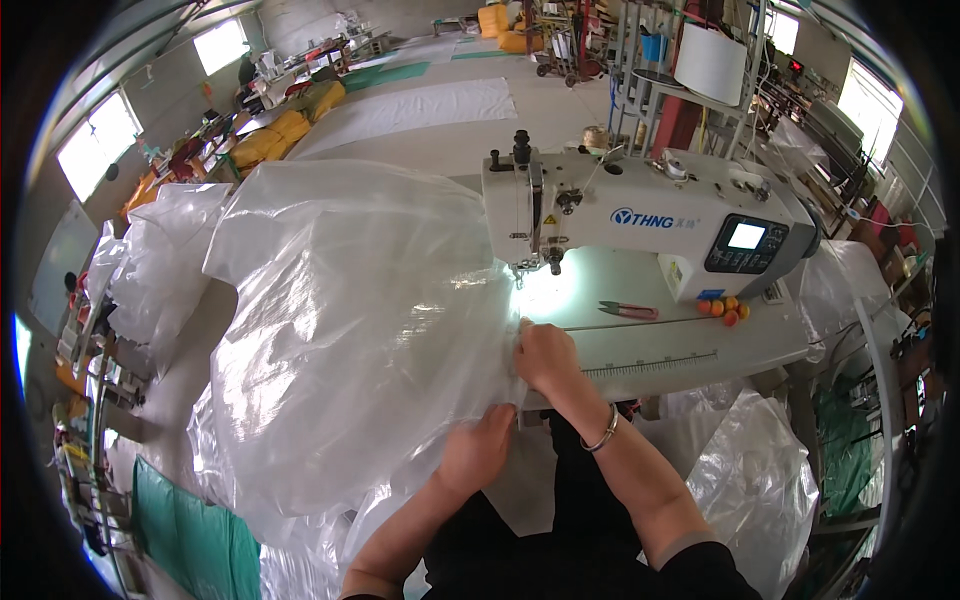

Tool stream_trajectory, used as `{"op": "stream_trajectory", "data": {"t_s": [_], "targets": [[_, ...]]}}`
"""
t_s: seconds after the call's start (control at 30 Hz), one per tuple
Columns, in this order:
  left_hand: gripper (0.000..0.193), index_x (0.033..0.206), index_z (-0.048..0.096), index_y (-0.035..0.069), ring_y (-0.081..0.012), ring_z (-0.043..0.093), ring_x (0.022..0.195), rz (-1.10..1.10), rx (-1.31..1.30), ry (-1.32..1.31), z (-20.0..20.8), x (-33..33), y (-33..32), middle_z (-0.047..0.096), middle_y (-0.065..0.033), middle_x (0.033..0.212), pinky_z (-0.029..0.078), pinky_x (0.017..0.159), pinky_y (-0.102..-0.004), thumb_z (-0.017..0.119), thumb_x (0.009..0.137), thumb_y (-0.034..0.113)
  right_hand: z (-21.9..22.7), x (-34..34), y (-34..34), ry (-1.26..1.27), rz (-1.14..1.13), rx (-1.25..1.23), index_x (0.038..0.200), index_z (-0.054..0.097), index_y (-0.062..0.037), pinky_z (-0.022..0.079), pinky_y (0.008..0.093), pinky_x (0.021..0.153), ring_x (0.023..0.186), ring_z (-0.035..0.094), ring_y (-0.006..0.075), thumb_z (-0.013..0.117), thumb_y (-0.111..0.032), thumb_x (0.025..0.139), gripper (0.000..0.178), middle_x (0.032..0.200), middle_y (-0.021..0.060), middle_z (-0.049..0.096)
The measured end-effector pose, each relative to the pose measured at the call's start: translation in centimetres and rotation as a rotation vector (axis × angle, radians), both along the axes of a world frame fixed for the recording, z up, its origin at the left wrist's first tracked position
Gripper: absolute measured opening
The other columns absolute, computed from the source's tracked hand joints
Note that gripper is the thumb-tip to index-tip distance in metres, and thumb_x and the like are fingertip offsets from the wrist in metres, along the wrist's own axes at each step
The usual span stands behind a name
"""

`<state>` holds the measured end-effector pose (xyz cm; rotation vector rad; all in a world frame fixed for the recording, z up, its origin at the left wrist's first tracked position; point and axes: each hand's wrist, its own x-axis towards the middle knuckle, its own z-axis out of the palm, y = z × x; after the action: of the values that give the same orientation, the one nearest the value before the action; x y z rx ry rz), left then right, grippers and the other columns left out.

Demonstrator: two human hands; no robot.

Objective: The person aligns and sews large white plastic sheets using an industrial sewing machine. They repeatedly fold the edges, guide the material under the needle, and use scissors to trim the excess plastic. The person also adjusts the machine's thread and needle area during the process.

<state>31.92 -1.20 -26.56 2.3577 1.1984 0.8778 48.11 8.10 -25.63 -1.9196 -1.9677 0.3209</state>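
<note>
Both hands, left hand point(478, 452) and right hand point(545, 355), grip clear plastic sheeting point(350, 320).

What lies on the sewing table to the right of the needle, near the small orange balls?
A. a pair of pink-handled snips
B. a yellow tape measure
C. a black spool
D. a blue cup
A: pink-handled snips lie on the white table, just left of the orange balls.

Plastic sheeting point(350, 330) heaped on table point(690, 350), left of sewing machine point(650, 215). Snips point(628, 311) before machine, on table. Both hands at sheeting's near edge: right hand point(545, 357) behind left hand point(478, 452).
</note>
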Motion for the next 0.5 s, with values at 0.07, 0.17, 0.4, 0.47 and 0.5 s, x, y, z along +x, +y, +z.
{"op": "stream_trajectory", "data": {"t_s": [0.07, 0.17, 0.4, 0.47, 0.5], "targets": [[0.008, 0.095, 0.058, 0.004, -0.0377, 0.061, 0.073, -0.001, 0.005, -0.006, -0.3, 0.5, 1.2, 0.060, -0.0166, 0.079, 0.046, 0.060, -0.0468, 0.055, 0.088, 0.005, -0.6, 0.2, 1.1, -0.007, -0.002, 0.037, 0.099, 0.065, 0.0045, 0.054, 0.0466, 0.069, 0.075, 0.067, 0.0381, 0.056, -0.012, 0.080, 0.026, 0.076, 0.0224, 0.067], [0.010, 0.098, 0.061, 0.002, -0.0376, 0.062, 0.075, 0.015, -0.084, -0.071, -0.1, 1.5, 3.2, 0.063, -0.0187, 0.081, 0.047, 0.062, -0.0445, 0.056, 0.090, 0.006, -1.2, 0.7, 3.0, 0.001, -0.014, 0.097, 0.090, 0.065, 0.0016, 0.054, 0.0465, 0.069, 0.074, 0.067, 0.0383, 0.057, -0.011, 0.078, 0.019, 0.076, 0.0217, 0.067], [0.019, 0.105, 0.063, 0.000, -0.0373, 0.065, 0.079, -0.089, -0.479, -0.299, 0.9, 4.6, 2.4, 0.065, -0.0225, 0.083, 0.050, 0.067, -0.0395, 0.057, 0.089, 0.007, -1.4, 2.1, 3.0, 0.039, 0.001, 0.193, 0.078, 0.064, 0.0003, 0.053, 0.0459, 0.067, 0.072, 0.065, 0.0393, 0.057, -0.013, 0.077, 0.015, 0.075, 0.0222, 0.065], [0.020, 0.106, 0.063, 0.000, -0.0370, 0.065, 0.076, -0.204, -0.360, -0.121, 2.5, 3.3, 1.6, 0.066, -0.0205, 0.086, 0.051, 0.067, -0.0406, 0.057, 0.088, 0.007, -1.1, 1.9, 0.2, 0.062, 0.027, 0.177, 0.077, 0.064, 0.0002, 0.053, 0.0453, 0.065, 0.071, 0.065, 0.0395, 0.058, -0.015, 0.078, 0.016, 0.075, 0.0223, 0.065], [0.021, 0.107, 0.062, -0.001, -0.0369, 0.065, 0.074, -0.263, -0.299, -0.035, 3.3, 2.9, 1.3, 0.067, -0.0195, 0.087, 0.051, 0.067, -0.0412, 0.058, 0.088, 0.007, -0.6, 1.8, -1.3, 0.074, 0.042, 0.153, 0.078, 0.065, -0.0001, 0.053, 0.0449, 0.064, 0.071, 0.065, 0.0390, 0.058, -0.014, 0.078, 0.015, 0.075, 0.0221, 0.065]]}}
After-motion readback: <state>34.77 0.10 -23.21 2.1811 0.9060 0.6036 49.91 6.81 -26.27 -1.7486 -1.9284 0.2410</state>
